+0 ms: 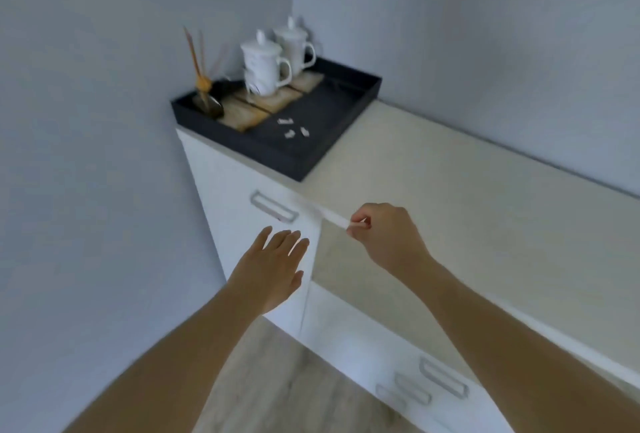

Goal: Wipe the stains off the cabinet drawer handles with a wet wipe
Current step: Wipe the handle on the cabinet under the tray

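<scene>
Right hand pinches one end of the wet wipe, just right of the top drawer handle. Left hand, fingers straight, hovers below that handle. Wipe judged light, limp, damp: bunch it into the fingertips before rubbing.

no readable text, labels, brands, numbers or signs on anything
</scene>
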`<action>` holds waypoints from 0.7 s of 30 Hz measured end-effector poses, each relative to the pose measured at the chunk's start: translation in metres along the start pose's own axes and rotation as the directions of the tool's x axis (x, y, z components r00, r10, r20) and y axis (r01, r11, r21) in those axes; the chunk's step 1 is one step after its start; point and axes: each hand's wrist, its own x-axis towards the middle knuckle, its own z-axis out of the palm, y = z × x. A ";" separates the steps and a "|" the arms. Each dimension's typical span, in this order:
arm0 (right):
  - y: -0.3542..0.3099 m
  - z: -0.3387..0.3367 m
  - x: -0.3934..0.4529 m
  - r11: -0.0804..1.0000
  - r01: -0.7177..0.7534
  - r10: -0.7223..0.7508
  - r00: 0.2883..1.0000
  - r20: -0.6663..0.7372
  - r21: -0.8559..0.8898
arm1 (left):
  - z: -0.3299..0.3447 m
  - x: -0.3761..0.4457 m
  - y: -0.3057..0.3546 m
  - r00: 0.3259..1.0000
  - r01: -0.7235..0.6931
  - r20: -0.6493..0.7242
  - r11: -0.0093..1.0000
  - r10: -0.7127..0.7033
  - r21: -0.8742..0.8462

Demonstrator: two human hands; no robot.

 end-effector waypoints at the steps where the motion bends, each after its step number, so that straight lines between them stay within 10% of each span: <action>1: -0.012 -0.010 0.009 1.000 0.013 -0.013 1.000 -0.023 -0.011 | -0.011 -0.001 -0.018 1.000 0.011 -0.009 1.000 -0.010 0.011; 21: -0.110 -0.003 0.118 0.983 0.155 -0.153 0.988 0.021 -0.103 | -0.017 0.044 -0.160 0.987 0.070 0.134 0.988 -0.089 0.140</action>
